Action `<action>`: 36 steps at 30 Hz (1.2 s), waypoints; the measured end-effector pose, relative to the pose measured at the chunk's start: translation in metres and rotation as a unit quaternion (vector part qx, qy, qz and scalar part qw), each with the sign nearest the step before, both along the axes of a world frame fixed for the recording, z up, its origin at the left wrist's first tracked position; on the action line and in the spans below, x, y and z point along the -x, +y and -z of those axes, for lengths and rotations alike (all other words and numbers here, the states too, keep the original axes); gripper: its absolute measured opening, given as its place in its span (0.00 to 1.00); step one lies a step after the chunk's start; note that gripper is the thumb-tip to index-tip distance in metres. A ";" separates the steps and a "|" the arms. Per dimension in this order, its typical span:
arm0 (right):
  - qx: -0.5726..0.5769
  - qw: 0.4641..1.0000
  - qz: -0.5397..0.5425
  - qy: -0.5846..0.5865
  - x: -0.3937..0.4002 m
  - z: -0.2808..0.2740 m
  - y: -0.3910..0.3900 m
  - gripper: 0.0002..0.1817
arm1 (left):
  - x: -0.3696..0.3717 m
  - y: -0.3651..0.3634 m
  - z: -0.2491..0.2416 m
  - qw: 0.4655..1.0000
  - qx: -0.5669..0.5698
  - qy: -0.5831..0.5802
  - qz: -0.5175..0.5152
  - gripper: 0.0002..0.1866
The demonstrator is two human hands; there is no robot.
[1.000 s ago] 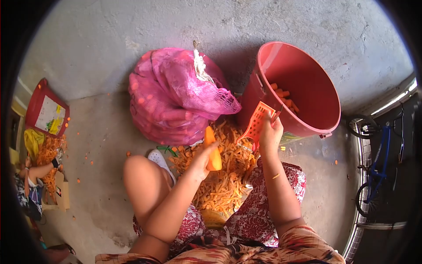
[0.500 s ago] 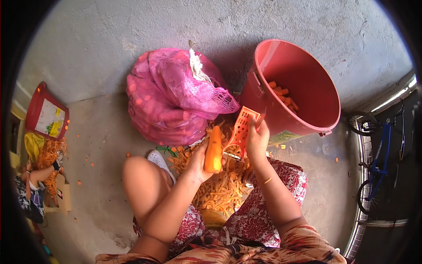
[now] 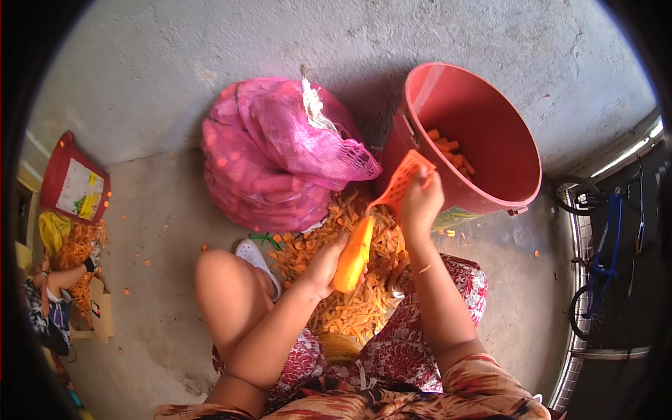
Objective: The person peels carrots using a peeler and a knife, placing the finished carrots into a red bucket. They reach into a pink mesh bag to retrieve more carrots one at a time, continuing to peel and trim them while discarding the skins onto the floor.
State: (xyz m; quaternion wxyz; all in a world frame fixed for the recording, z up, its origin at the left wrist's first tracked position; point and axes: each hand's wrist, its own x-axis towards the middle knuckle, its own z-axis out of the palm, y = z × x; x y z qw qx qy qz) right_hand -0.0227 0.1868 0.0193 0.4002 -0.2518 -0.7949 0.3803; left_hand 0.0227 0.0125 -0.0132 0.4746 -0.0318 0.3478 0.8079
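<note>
A thick, bright orange carrot [image 3: 353,255] lies in my left hand [image 3: 327,266], its narrow end pointing up and to the right. My right hand [image 3: 422,203] is closed around an orange plastic peeler [image 3: 402,180] with rows of holes. The peeler's lower edge is right at the tip of the carrot. Below both hands, a heap of carrot peelings [image 3: 357,308] spreads between my legs, partly hidden by my left hand and the carrot.
A pink mesh sack [image 3: 269,154] full of carrots leans against the wall. Beside it a tilted red bucket [image 3: 476,185] holds several peeled carrots [image 3: 451,150]. At far left, another person [image 3: 59,283] sits by peelings and a second red bucket [image 3: 73,178]. A blue bicycle [image 3: 602,259] stands at right.
My right hand has moved up and right with the peeler, bringing its edge to the carrot's tip. The carrot has shifted slightly down and tilted to the right.
</note>
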 end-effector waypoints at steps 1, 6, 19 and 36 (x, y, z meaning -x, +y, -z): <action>0.024 0.999 0.016 0.026 0.003 0.000 0.010 0.16 | -0.002 0.000 -0.001 1.000 0.000 0.003 0.000 0.23; 0.163 0.982 -0.046 0.081 -0.001 -0.010 0.016 0.15 | -0.004 -0.002 0.002 1.000 0.017 -0.017 -0.020 0.25; 0.200 0.970 -0.136 -0.009 -0.024 -0.012 -0.001 0.13 | 0.001 -0.003 -0.005 0.952 0.197 0.226 -0.067 0.15; 0.180 0.964 -0.175 -0.089 -0.053 0.005 0.006 0.13 | 0.014 -0.002 0.015 0.979 0.017 -0.087 -0.185 0.17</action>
